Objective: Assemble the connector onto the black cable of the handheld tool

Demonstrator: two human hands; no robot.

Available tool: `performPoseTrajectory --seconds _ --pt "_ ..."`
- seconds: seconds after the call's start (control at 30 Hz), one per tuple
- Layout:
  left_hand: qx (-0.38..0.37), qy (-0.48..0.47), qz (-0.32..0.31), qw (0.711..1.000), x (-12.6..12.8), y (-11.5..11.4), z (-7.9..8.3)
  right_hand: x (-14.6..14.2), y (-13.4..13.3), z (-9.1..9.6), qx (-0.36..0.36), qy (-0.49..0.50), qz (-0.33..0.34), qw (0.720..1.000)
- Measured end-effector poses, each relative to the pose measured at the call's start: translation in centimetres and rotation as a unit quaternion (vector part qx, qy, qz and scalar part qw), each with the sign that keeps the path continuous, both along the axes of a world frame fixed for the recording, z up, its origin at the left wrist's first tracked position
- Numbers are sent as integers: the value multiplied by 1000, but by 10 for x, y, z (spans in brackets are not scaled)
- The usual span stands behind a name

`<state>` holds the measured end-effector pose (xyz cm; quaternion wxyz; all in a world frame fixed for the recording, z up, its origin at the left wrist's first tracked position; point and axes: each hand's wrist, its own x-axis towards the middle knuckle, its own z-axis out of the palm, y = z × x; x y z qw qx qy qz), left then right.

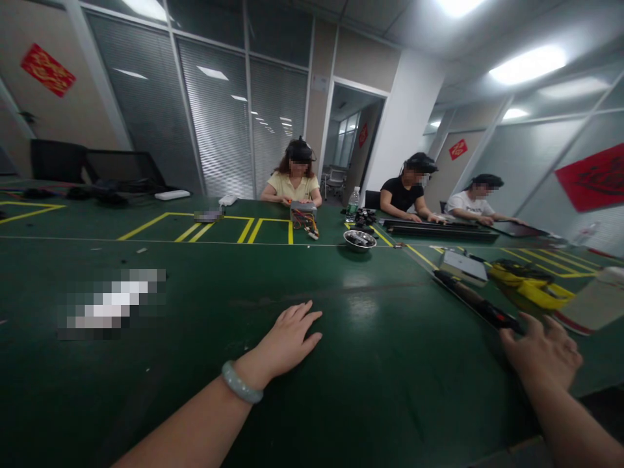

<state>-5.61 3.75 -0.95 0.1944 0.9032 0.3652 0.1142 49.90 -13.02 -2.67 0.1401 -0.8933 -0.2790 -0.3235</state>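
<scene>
My left hand [295, 335] lies palm down on the green table [195, 390], fingers stretched out and holding nothing. A pale green bangle [241, 383] circles that wrist. Over on the right, my right hand [543, 354] is at the near end of a long, black, stick-shaped tool [480, 304] with a red mark. Its fingers are curved and apart, with the thumb and forefinger on either side of the tool's end. Whether they touch it is unclear, and the tool's exact kind does not show.
Beyond the tool are a silver-grey box [463, 266] and a yellow-and-black bundle [531, 286]. A metal bowl [359, 240] of dark parts stands near a water bottle [353, 205]. Across the table, a person handles a grey box with wires [303, 211]; two people work farther right.
</scene>
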Motion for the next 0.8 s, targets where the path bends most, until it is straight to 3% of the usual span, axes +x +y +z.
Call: performPoseTrajectory --seconds 0.1,0.4,0.6,0.8 --pt "8 3 -9 1000 1 -1 0 5 6 -4 -28 2 23 999" --pt "53 16 -24 998 4 2 -3 59 30 -20 -180 76 103 975" --pt "27 28 -23 999 5 -3 8 70 35 -19 -174 139 100 970" --pt "37 27 -14 999 6 -3 6 65 48 -8 -178 141 46 973"
